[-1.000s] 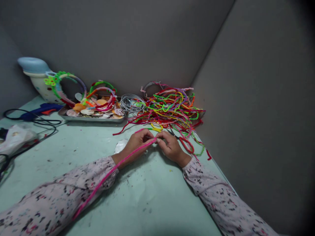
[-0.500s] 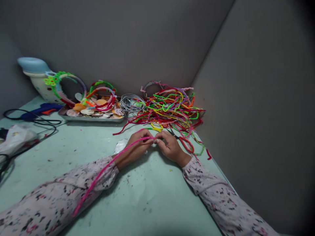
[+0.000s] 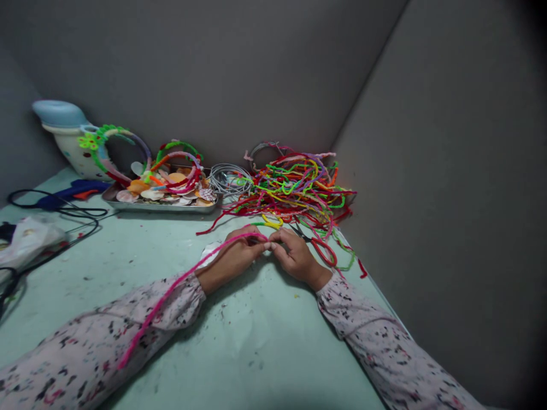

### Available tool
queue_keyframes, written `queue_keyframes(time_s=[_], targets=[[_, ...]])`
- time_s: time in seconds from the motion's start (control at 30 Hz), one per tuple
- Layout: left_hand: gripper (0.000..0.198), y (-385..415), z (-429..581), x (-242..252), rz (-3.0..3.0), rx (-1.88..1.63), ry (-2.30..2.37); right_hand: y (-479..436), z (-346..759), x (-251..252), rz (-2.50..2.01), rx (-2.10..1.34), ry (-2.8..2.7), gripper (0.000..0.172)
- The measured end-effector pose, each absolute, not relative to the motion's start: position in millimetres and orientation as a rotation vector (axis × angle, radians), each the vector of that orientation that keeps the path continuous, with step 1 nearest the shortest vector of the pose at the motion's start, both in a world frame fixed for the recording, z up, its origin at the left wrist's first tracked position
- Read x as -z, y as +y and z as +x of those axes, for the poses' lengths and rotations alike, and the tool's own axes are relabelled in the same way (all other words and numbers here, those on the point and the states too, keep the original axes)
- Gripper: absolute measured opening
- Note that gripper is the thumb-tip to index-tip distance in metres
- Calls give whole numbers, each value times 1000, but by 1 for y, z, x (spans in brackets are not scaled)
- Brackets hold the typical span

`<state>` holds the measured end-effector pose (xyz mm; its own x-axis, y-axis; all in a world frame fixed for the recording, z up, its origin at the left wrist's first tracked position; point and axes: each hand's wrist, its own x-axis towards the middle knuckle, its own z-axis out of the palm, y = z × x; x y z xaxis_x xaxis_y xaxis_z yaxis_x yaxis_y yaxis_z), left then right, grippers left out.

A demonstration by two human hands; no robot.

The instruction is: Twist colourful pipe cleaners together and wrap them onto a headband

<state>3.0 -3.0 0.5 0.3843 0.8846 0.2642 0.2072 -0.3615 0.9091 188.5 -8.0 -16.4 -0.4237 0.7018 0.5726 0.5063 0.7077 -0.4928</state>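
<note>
A long bright pink pipe cleaner (image 3: 171, 288) runs from the meeting fingertips back over my left wrist and sleeve, its loose end hanging over the forearm. My left hand (image 3: 233, 253) is closed, thumb and fingers pinching near the strand's far end. Opposite it, my right hand (image 3: 296, 259) is closed too, its pinched fingertips touching the left ones at the same spot. Just beyond the fingers shows a green and yellow fuzzy strand (image 3: 272, 224); whether it joins the held piece is hidden. Red-handled scissors (image 3: 323, 251) lie beside my right hand.
A heap of coloured pipe cleaners (image 3: 294, 185) lies against the back wall, next to a wire coil (image 3: 231, 179). Left of it stands a metal tray (image 3: 171, 209) with shells and decorated hoops. Further left are a blue-lidded container (image 3: 64, 136), a blue tool (image 3: 64, 193) and a black cable (image 3: 55, 208).
The pink pipe cleaner has shifted: it now arches higher over the back of my left hand, and its loose end has swung slightly left. My left fingers have changed position a little; the right hand has stayed nearly still.
</note>
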Motion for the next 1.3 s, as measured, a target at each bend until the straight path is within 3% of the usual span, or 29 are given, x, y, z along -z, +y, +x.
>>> queue_keyframes(time_s=[1.3], targets=[[17, -3, 4, 2, 1695, -974, 984, -9, 187, 18, -920, -271, -2142, 9]])
